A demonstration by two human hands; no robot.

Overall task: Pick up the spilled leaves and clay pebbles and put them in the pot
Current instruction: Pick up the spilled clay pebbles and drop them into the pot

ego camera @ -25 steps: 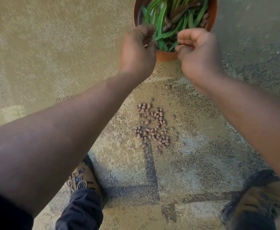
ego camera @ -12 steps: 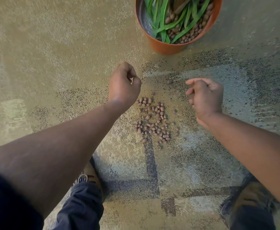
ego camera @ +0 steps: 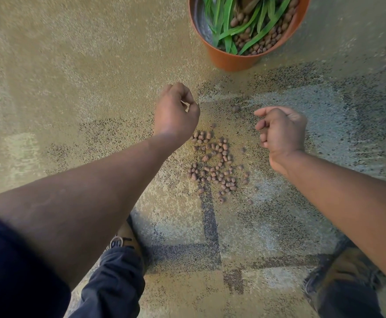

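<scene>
Your left hand (ego camera: 176,111) and right hand (ego camera: 281,131) hang loosely curled, grasping nothing visible. The clay pebbles (ego camera: 215,164) lie between them; the pot (ego camera: 233,60) stands beyond.

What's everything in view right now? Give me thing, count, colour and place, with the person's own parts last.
pot: one, orange, top centre-right on the floor, partly cut off by the frame.
leaves: many, green, inside the pot.
pebbles in the pot: many, brown, among the leaves.
spilled pebbles: a few dozen, brown, loose cluster on the floor between the hands.
stray pebble: one, brown, apart from the cluster, nearer the pot.
floor: one, speckled tan with dark bands.
left hand: loosely curled, above the cluster's left edge.
right hand: loosely curled, right of the cluster.
shoes: two, brownish, bottom of frame, left and right.
</scene>
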